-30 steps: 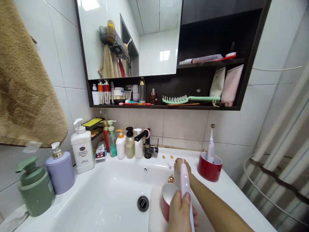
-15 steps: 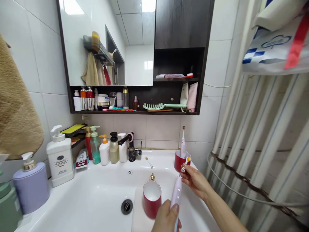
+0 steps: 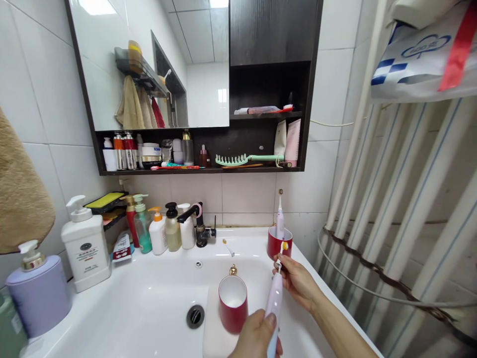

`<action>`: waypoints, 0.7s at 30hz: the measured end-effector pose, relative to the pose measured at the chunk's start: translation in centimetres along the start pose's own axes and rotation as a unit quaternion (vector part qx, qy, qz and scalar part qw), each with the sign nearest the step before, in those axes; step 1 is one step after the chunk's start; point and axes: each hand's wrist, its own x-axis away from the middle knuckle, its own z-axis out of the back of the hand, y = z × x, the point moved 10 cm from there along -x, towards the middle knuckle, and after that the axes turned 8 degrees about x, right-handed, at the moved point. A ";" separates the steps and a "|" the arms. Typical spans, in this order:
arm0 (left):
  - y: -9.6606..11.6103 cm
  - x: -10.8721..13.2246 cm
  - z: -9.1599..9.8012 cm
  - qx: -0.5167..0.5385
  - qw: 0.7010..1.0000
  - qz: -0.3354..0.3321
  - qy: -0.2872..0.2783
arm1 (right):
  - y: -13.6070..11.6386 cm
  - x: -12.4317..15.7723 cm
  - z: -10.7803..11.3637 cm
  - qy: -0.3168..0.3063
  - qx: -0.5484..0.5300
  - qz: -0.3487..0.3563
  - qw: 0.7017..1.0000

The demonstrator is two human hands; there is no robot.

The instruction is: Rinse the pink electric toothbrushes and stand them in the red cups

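Observation:
My left hand is wrapped round the pale pink electric toothbrush handle, which points up and away. Above it my right hand pinches a small toothbrush head with yellow-white bristles, its lower end at the metal shaft of the handle. Whether the head is fully seated I cannot tell. Just behind stands a red cup with another electric toothbrush upright in it. A second red cup with a white inside stands left of my left hand, holding nothing visible.
The white sink has a black drain and a black faucet. A spare brush head lies on the back rim. Several pump bottles line the left side. Radiator pipes stand at right, below a hanging bag.
The toothbrush head in my right hand has come down onto the handle's shaft, where before they stood slightly apart. The whole view has shifted a little.

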 end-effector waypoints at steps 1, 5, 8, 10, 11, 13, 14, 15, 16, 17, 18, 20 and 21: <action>0.1 0.0 -0.1 0.008 1.000 -0.001 -0.005 | 0.0 0.1 0.0 0.001 -0.001 -0.002 1.000; 0.1 0.1 -0.2 0.029 0.999 0.003 -0.021 | -0.1 0.2 0.1 0.003 0.006 0.003 1.000; -0.2 0.1 -0.2 0.034 0.999 0.012 -0.028 | -0.2 0.2 0.3 0.001 0.023 0.014 1.000; -0.3 0.1 -0.3 0.039 0.999 0.014 -0.031 | -0.2 0.1 0.3 -0.003 0.027 0.017 0.999; -0.3 0.1 -0.3 0.042 0.999 0.013 -0.032 | -0.1 0.1 0.3 -0.004 0.027 0.017 0.999; -0.2 0.1 -0.4 0.047 0.998 0.010 -0.033 | -0.1 0.1 0.3 -0.003 0.029 0.015 0.999; -0.2 0.1 -0.4 0.048 0.998 0.009 -0.032 | -0.1 0.2 0.3 -0.002 0.032 0.014 0.999; -0.1 0.1 -0.4 0.048 0.998 0.009 -0.030 | -0.1 0.2 0.3 -0.001 0.035 0.014 0.999; -0.1 0.2 -0.4 0.049 0.998 0.009 -0.027 | -0.1 0.2 0.2 0.000 0.038 0.016 0.999; -0.1 0.2 -0.4 0.051 0.998 0.009 -0.024 | -0.2 0.3 0.2 -0.001 0.041 0.017 0.999; 0.0 0.3 -0.3 0.052 0.998 0.008 -0.022 | -0.2 0.3 0.0 -0.004 0.043 0.019 0.999; 0.0 0.3 -0.4 0.058 0.998 0.004 -0.021 | -0.2 0.5 -0.5 -0.020 0.044 0.019 0.999; 0.0 0.3 -0.4 0.064 0.998 0.002 -0.022 | -0.3 0.5 -0.7 -0.029 0.044 0.018 0.998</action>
